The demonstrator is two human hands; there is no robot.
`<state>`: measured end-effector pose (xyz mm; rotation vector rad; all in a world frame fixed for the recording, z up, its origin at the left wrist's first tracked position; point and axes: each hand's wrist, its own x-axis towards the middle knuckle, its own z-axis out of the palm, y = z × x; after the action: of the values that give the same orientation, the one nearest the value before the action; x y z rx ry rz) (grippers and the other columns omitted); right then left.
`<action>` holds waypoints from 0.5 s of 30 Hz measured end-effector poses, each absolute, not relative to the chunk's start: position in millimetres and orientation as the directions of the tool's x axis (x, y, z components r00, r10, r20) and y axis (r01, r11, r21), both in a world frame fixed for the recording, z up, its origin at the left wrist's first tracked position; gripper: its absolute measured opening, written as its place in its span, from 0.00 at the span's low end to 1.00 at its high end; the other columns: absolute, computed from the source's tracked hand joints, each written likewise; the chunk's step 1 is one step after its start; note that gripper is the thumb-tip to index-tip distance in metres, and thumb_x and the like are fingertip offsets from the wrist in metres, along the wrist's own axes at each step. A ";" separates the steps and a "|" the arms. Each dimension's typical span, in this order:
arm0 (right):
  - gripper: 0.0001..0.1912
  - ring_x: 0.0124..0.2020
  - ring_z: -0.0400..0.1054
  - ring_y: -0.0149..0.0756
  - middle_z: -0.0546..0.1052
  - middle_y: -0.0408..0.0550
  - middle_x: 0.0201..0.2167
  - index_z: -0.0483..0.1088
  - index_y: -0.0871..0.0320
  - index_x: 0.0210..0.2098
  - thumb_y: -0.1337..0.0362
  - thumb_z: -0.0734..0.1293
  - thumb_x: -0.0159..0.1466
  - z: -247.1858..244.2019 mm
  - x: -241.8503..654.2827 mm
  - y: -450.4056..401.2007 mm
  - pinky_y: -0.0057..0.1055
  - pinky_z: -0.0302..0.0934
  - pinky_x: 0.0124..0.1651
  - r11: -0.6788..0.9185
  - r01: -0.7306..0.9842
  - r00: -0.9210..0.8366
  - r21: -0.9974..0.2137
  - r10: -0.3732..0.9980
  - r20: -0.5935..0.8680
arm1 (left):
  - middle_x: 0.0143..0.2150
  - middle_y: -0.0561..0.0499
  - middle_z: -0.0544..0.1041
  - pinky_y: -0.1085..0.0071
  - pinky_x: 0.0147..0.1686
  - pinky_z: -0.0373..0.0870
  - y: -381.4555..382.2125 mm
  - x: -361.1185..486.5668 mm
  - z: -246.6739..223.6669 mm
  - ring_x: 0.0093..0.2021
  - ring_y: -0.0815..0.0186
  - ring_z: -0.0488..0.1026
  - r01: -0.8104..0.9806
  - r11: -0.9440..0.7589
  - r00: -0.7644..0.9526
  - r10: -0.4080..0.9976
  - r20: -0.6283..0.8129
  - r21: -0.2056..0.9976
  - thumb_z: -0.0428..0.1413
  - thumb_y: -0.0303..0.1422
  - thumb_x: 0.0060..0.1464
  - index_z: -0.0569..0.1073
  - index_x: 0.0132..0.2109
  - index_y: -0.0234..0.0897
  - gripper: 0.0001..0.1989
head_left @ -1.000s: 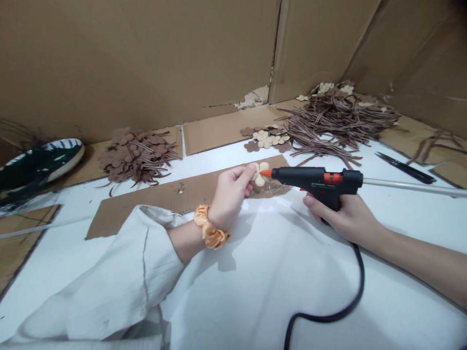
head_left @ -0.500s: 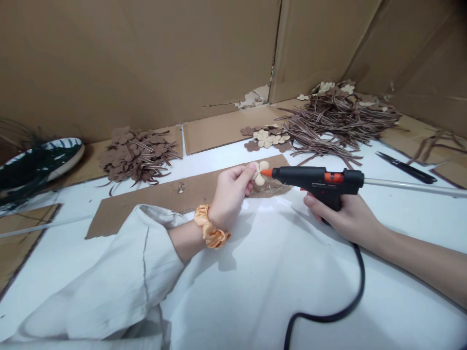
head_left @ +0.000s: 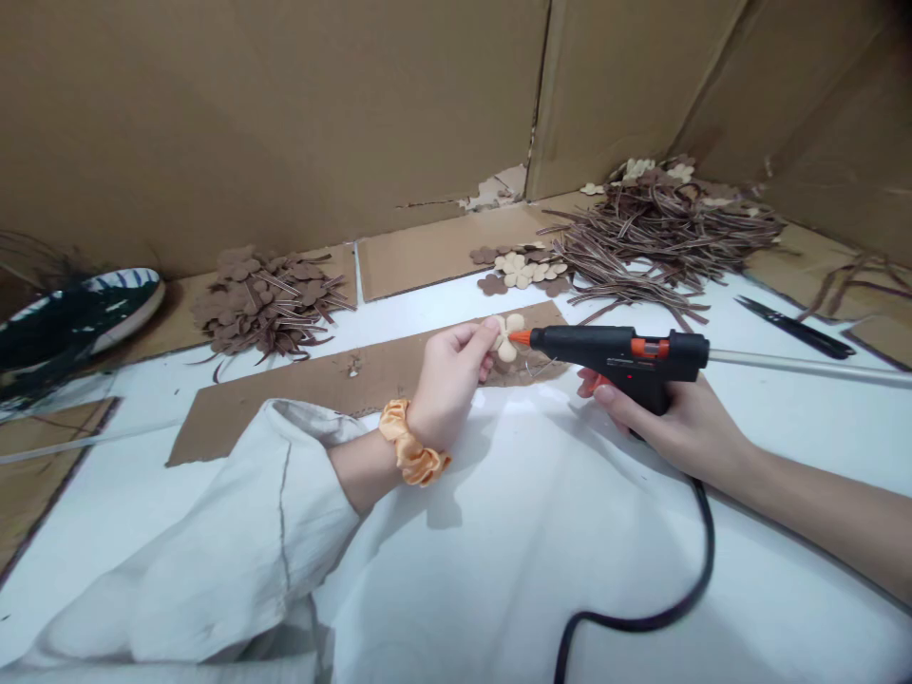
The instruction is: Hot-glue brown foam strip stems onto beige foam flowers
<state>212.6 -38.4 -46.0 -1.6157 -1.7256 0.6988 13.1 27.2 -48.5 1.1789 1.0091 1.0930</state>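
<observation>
My left hand [head_left: 458, 369], with an orange scrunchie [head_left: 413, 443] at the wrist, pinches a cream flower cutout [head_left: 506, 350] by one side. Wrapped round the handle of a black glue gun [head_left: 605, 353] is my right hand [head_left: 674, 418]. The gun's orange nozzle is at the middle of the flower; whether it touches cannot be told. A pale glue stick [head_left: 805, 365] sticks out of the gun's rear. Beneath the flower lies a cardboard strip [head_left: 277, 399] with small glue marks.
Brown flower pieces with strips [head_left: 263, 299] are heaped at the left. Cream and brown flowers [head_left: 520, 271] lie beside a big pile of brown strips [head_left: 662, 233]. Black scissors [head_left: 794, 328] rest at the right, a dish of dark threads [head_left: 132, 313] far left. The black cord [head_left: 641, 624] trails forward. Cardboard walls [head_left: 285, 104] stand behind.
The fingers of my right hand have shifted at the trigger and now show more in front of the handle. The flower and the nozzle stay almost where they were.
</observation>
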 end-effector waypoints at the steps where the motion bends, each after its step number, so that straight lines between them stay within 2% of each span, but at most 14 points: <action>1: 0.17 0.20 0.61 0.33 0.67 0.43 0.17 0.72 0.60 0.29 0.52 0.63 0.59 -46.6 212.9 -38.7 0.31 0.57 0.25 0.091 0.636 -0.017 -0.766 0.994 0.103 | 0.17 0.56 0.62 0.73 0.22 0.50 27.4 13.1 -48.4 0.19 0.74 0.54 -0.105 0.050 0.185 0.982 -0.030 0.993 0.55 0.40 0.54 0.66 0.20 0.34 0.19; 15: 0.18 0.22 0.62 0.35 0.69 0.45 0.21 0.72 0.61 0.32 0.50 0.63 0.59 -51.3 214.4 -37.9 0.32 0.59 0.27 0.059 0.634 -0.002 -0.771 0.997 0.075 | 0.17 0.56 0.61 0.73 0.22 0.49 28.1 13.0 -49.6 0.19 0.74 0.55 -0.101 0.050 0.165 0.986 -0.033 0.994 0.54 0.40 0.54 0.65 0.20 0.34 0.19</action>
<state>214.4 -37.9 -51.3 -1.6425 -1.7047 0.7305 13.0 28.1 -49.6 1.1755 1.0329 1.1064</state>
